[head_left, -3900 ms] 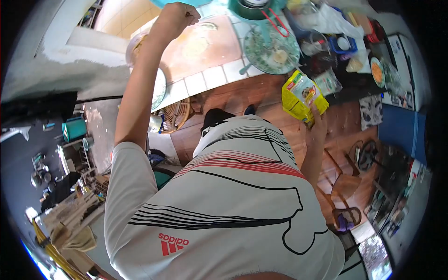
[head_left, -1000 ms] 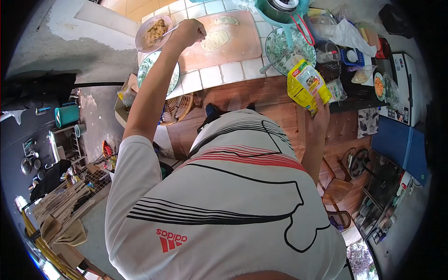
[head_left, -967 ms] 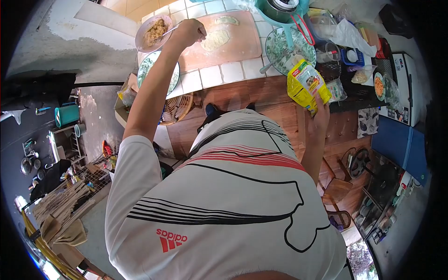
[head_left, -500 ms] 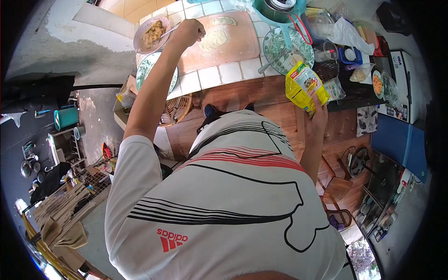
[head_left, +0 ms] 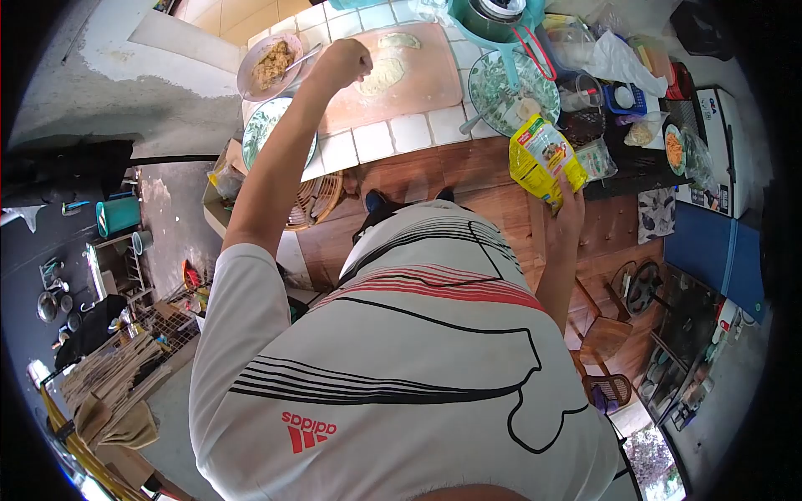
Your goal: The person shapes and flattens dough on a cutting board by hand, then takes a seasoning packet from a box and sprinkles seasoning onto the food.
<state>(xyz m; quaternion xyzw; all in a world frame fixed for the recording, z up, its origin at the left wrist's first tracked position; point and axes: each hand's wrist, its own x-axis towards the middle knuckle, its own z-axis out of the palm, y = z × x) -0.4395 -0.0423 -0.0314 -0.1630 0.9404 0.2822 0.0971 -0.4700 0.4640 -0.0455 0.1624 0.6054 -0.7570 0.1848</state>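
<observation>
My left hand [head_left: 342, 64] is closed, fingertips together, above the near left edge of a flat piece of dough [head_left: 383, 76]. Whatever those fingers pinch, if anything, is too small to make out. The dough lies on a pinkish board [head_left: 434, 92], and a folded, filled dough piece [head_left: 399, 40] sits behind it. My right hand [head_left: 570, 203] grips the lower end of a yellow printed packet [head_left: 537, 163], tilted at the table's front edge. Left of the board is a bowl [head_left: 243, 83] of brown filling [head_left: 273, 64] with a spoon [head_left: 302, 57] in it.
A green-patterned plate [head_left: 266, 117] stands at the table's front left. Another patterned plate [head_left: 493, 96], with a utensil across it, lies right of the board beside a teal basin [head_left: 461, 10]. Plastic tubs and bags [head_left: 622, 63] crowd the right. A wicker stool [head_left: 313, 200] is below the table.
My left hand has moved slightly right and down, nearer the dough's left edge. The yellow packet stays in my right hand, barely shifted.
</observation>
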